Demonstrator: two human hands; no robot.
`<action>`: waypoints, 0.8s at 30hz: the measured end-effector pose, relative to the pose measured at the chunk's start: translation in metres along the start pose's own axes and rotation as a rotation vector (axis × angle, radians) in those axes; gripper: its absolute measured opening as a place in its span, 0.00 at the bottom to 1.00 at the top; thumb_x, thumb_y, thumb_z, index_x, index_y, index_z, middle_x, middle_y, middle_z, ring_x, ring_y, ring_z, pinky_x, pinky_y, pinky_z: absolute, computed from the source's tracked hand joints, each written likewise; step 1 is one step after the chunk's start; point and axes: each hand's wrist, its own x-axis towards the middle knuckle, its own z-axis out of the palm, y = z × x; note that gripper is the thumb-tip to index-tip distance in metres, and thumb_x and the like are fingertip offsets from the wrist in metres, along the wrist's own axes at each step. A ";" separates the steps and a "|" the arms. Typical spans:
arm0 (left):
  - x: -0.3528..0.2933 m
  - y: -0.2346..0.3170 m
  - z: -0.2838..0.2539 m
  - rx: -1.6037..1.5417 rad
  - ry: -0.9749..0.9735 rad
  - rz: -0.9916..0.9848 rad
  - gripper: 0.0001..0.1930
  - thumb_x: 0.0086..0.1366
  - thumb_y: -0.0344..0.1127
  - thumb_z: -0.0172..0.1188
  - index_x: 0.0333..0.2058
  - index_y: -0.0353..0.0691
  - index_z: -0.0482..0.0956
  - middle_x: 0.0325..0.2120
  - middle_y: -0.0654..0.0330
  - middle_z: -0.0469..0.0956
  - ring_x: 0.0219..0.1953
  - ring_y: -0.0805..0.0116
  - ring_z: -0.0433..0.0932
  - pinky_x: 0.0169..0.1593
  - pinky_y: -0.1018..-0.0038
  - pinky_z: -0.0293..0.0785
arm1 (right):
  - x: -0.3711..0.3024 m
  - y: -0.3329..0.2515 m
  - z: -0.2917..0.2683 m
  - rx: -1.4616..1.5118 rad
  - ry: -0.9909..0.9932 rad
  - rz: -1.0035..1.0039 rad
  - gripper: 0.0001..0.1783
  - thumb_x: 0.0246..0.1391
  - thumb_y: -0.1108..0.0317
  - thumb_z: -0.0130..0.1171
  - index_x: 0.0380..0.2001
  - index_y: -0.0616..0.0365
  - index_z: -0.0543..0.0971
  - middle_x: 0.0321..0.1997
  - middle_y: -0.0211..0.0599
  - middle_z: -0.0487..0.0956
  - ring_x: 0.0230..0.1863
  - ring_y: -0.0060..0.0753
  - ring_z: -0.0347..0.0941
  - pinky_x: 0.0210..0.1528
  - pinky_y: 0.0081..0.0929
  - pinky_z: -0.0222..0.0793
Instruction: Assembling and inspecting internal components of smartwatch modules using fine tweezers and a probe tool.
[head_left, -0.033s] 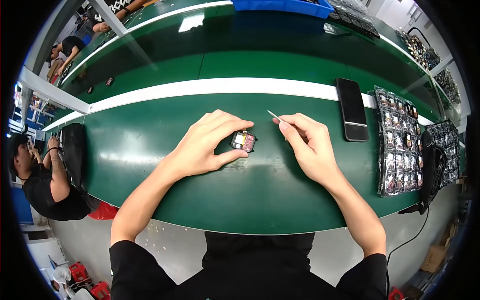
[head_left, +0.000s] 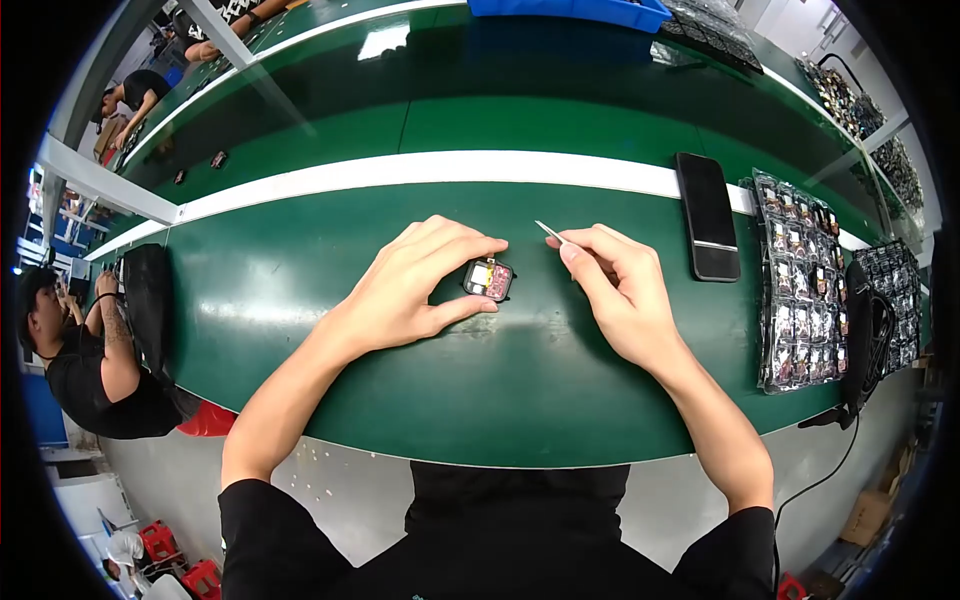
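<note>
A small square black watch case [head_left: 488, 280] lies open side up on the green bench, with a yellow-and-white part and a reddish circuit board showing inside. My left hand [head_left: 415, 285] holds it between the thumb at the near edge and the forefinger at the far edge. To its right, my right hand [head_left: 622, 285] pinches thin pointed metal tweezers [head_left: 549, 232] between thumb and fingers. Their tip points up and left, apart from the case.
A black phone [head_left: 708, 220] rests across the white bench rail [head_left: 420, 168]. Right of it stand clear trays [head_left: 800, 290] of small parts and a black cable bundle [head_left: 868, 335]. A blue bin [head_left: 570, 12] is at the far side. A co-worker [head_left: 90, 350] sits at left.
</note>
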 end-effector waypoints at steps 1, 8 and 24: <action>0.000 0.000 0.000 -0.008 -0.007 -0.013 0.35 0.57 0.39 0.85 0.63 0.39 0.84 0.58 0.54 0.83 0.54 0.51 0.82 0.61 0.58 0.77 | -0.001 -0.002 0.000 0.006 -0.008 0.013 0.11 0.75 0.69 0.64 0.48 0.67 0.88 0.35 0.34 0.82 0.30 0.20 0.71 0.32 0.27 0.65; -0.001 -0.005 -0.006 0.049 -0.018 0.023 0.32 0.53 0.39 0.87 0.57 0.41 0.88 0.52 0.58 0.82 0.53 0.55 0.79 0.56 0.61 0.76 | -0.007 -0.002 0.007 0.032 -0.025 -0.060 0.08 0.68 0.75 0.71 0.47 0.66 0.91 0.28 0.31 0.81 0.25 0.14 0.67 0.27 0.23 0.58; -0.004 -0.003 -0.002 -0.123 -0.035 -0.051 0.28 0.54 0.38 0.85 0.54 0.38 0.91 0.38 0.60 0.85 0.41 0.61 0.81 0.59 0.65 0.69 | -0.009 -0.010 0.017 -0.178 -0.064 -0.136 0.05 0.55 0.79 0.72 0.36 0.64 0.92 0.22 0.34 0.81 0.19 0.24 0.73 0.22 0.26 0.64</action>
